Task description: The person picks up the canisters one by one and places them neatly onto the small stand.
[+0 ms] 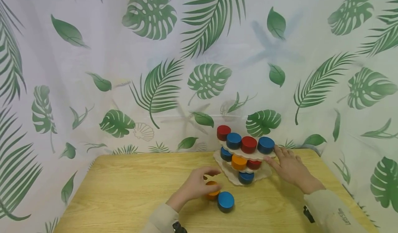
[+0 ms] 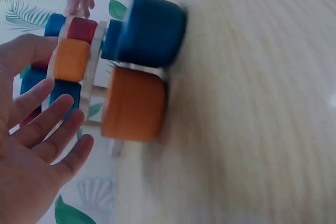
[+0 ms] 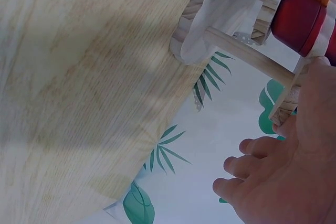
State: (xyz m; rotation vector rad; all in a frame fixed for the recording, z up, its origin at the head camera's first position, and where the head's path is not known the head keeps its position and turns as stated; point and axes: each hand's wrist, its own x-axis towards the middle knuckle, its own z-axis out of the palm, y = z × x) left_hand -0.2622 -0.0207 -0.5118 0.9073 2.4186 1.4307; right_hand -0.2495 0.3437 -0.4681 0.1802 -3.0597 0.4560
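My left hand [image 1: 194, 184] reaches above the table with fingers spread beside a small orange round tin [image 1: 212, 190]. In the left wrist view the fingers are apart, nearer the camera than the orange tin [image 2: 135, 104]. Right next to it stands a blue round tin [image 1: 226, 202]. My right hand [image 1: 290, 167] pinches the right end of the top tier of a wooden tiered stand [image 1: 267, 171]. In the right wrist view, thumb and forefinger are at the board's edge [image 3: 286, 106], other fingers extended. Red, blue and orange tins line its tiers.
The stand is near the back of the wooden table [image 1: 133, 191], its top row holding red tins [image 1: 248, 144] and blue tins [image 1: 266, 145]. One blue tin [image 1: 246, 177] is on the lowest board. Behind the table hangs a leaf-patterned cloth [image 1: 155, 88].
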